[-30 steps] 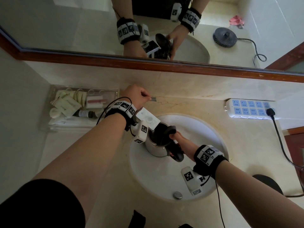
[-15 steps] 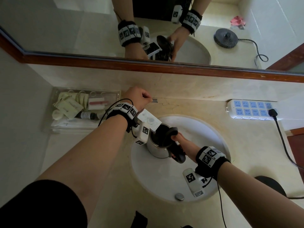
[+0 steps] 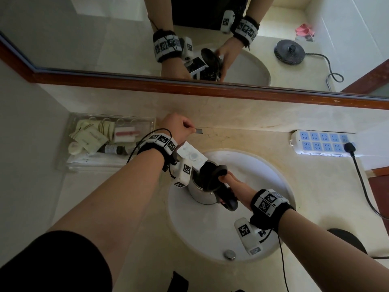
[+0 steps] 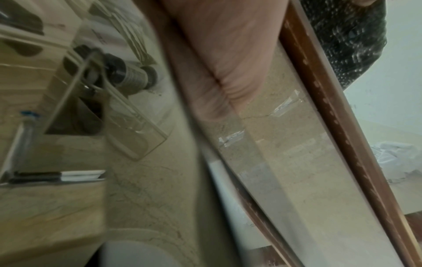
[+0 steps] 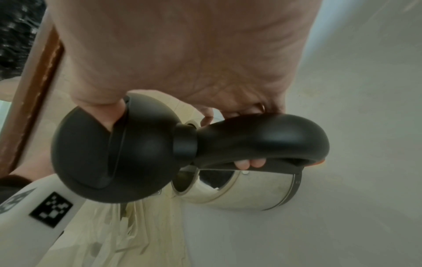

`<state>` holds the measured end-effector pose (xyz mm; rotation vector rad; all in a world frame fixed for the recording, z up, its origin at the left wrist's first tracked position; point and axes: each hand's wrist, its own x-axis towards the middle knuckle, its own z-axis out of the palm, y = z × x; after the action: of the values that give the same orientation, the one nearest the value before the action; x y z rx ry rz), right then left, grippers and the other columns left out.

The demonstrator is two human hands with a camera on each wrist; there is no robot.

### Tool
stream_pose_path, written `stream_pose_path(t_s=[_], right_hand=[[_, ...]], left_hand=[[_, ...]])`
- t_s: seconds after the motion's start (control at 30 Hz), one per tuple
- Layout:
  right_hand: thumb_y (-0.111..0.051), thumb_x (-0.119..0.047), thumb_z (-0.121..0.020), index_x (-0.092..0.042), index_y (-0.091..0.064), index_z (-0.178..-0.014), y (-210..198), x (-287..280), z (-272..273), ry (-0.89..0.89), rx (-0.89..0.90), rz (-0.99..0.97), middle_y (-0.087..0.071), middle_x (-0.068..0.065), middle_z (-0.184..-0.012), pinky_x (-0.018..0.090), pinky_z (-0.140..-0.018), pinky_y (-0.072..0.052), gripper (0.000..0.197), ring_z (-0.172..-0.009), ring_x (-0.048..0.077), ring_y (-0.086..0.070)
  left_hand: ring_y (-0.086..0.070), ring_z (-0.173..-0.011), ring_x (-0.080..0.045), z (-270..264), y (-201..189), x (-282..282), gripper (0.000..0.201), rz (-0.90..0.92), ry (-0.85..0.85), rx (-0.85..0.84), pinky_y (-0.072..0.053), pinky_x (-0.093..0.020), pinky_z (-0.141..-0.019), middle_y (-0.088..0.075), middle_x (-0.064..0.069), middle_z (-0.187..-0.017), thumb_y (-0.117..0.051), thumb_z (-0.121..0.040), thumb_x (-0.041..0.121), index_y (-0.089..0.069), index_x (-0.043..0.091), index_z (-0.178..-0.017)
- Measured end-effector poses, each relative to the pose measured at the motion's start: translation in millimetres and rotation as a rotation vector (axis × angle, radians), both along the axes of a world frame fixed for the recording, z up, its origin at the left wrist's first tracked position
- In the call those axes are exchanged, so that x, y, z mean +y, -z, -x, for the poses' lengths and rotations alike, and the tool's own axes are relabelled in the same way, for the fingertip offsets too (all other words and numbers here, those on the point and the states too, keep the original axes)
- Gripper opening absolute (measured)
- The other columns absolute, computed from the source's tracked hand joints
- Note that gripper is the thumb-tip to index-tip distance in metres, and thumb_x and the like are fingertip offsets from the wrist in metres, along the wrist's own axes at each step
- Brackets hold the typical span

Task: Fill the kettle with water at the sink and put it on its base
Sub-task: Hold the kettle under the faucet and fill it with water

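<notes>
- Right hand point(image 3: 235, 187) wrapped around the black handle point(image 5: 262, 137) of the kettle point(image 3: 203, 191), fingers curled under it, thumb pressing the raised lid point(image 5: 109, 153) back; a firm, closed grip.
- Kettle held inside the sink point(image 3: 210, 232), mouth open beneath the flat tap spout point(image 3: 192, 155).
- Left hand point(image 3: 176, 127) closed in a fist at the back of the worktop point(image 3: 242, 140), pinching a thin metal tap lever point(image 3: 199, 131) between thumb and fingers.
- No water stream plain to see; fill level inside cannot be told.
- For a clean fill: keep the mouth centred under the spout, lid held well back, body level, lever turned gently to avoid splashing; stop below the brim so the later carry stays dry.
- Base point(image 3: 347, 241) dark and round at the right worktop edge, well apart from the sink; power strip point(image 3: 320, 142) near the wall, best kept dry.
- Against the earlier frames: both hands and kettle in almost the same place, only a slight shift of the whole view; grip on handle and lever unchanged.
- Tray of toiletries point(image 3: 105, 135) left of the sink, untouched.
</notes>
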<state>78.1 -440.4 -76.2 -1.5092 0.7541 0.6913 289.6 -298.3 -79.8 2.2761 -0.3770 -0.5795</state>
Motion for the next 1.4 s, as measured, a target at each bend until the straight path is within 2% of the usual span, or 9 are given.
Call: stream_pose_path(t_s=[0.17,0.3,0.43,0.5,0.73,0.83,0.93,1.27,1.4], right_hand=[[-0.043,-0.038,-0.098,-0.025,-0.033,-0.144,2.8,0.3,-1.0,0.0,0.002,0.006,-0.065,0.011,-0.091,0.02,-0.06,-0.055,0.05,-0.069,0.021,-0.063],[-0.047,-0.047,-0.081,-0.025,-0.031,-0.145,6.3,0.0,-2.0,-0.01,-0.011,0.0,-0.063,0.015,-0.1,0.021,-0.06,-0.056,0.069,-0.068,0.02,-0.064],[-0.044,-0.039,-0.097,-0.026,-0.032,-0.145,7.3,-1.3,-1.4,-0.001,-0.003,-0.009,-0.064,0.014,-0.097,0.02,-0.06,-0.057,0.051,-0.069,0.022,-0.064],[-0.042,-0.035,-0.099,-0.025,-0.033,-0.145,6.2,-1.2,-1.3,0.001,0.0,-0.007,-0.064,0.014,-0.095,0.021,-0.061,-0.056,0.047,-0.069,0.024,-0.063],[-0.04,-0.034,-0.1,-0.022,-0.034,-0.142,5.5,-1.4,0.6,-0.014,-0.007,-0.009,-0.063,0.017,-0.095,0.022,-0.063,-0.054,0.044,-0.073,0.026,-0.059],[-0.04,-0.033,-0.101,-0.023,-0.033,-0.142,4.7,-0.9,0.2,-0.009,0.002,-0.008,-0.062,0.019,-0.098,0.02,-0.06,-0.054,0.043,-0.073,0.026,-0.059],[-0.039,-0.032,-0.101,-0.02,-0.034,-0.142,4.9,-2.1,-0.3,-0.015,-0.003,-0.019,-0.062,0.02,-0.093,0.024,-0.063,-0.053,0.043,-0.074,0.027,-0.057],[-0.039,-0.034,-0.1,-0.022,-0.035,-0.141,4.2,-4.8,0.1,-0.023,0.003,-0.009,-0.064,0.014,-0.089,0.019,-0.06,-0.054,0.043,-0.077,0.027,-0.058],[-0.041,-0.035,-0.099,-0.024,-0.034,-0.142,8.0,-4.6,0.7,-0.007,-0.001,-0.019,-0.064,0.015,-0.091,0.021,-0.063,-0.055,0.045,-0.075,0.027,-0.06]], left_hand=[[-0.052,-0.047,-0.002,0.1,-0.9,0.1,0.006,0.004,0.001,0.008,-0.037,-0.018,-0.044,-0.061,0.011,-0.061,-0.074,-0.084,0.02,-0.077,0.017,-0.088],[-0.054,-0.049,-0.002,-0.8,0.4,0.4,0.004,-0.004,0.0,0.005,-0.039,-0.019,-0.046,-0.067,0.008,-0.068,-0.075,-0.084,0.022,-0.077,0.019,-0.086],[-0.057,-0.054,-0.001,-1.4,0.8,0.3,0.005,-0.026,0.014,-0.03,-0.044,-0.019,-0.054,-0.064,0.014,-0.067,-0.075,-0.083,0.024,-0.077,0.021,-0.086],[-0.056,-0.052,-0.002,-1.4,1.3,0.3,0.004,-0.017,0.011,-0.025,-0.044,-0.02,-0.053,-0.064,0.013,-0.065,-0.075,-0.083,0.023,-0.077,0.021,-0.085],[-0.057,-0.053,-0.005,-2.7,3.9,0.2,0.005,0.003,0.008,-0.017,-0.049,-0.026,-0.059,-0.064,0.012,-0.065,-0.075,-0.083,0.022,-0.078,0.02,-0.086],[-0.06,-0.058,-0.005,-3.0,4.4,0.1,0.005,-0.003,0.007,-0.026,-0.054,-0.028,-0.065,-0.064,0.014,-0.066,-0.076,-0.083,0.023,-0.077,0.022,-0.087],[-0.063,-0.064,-0.008,-3.5,5.5,0.0,0.005,-0.006,0.002,-0.028,-0.058,-0.03,-0.07,-0.065,0.014,-0.068,-0.076,-0.082,0.024,-0.078,0.023,-0.086],[-0.065,-0.072,-0.005,-3.7,6.0,-1.2,0.005,-0.024,0.028,-0.073,-0.055,-0.026,-0.073,-0.064,0.017,-0.069,-0.077,-0.082,0.025,-0.079,0.023,-0.086],[-0.065,-0.071,-0.007,-2.9,4.7,-1.4,0.007,-0.023,0.016,-0.067,-0.055,-0.026,-0.072,-0.066,0.014,-0.071,-0.076,-0.083,0.024,-0.079,0.022,-0.088]])
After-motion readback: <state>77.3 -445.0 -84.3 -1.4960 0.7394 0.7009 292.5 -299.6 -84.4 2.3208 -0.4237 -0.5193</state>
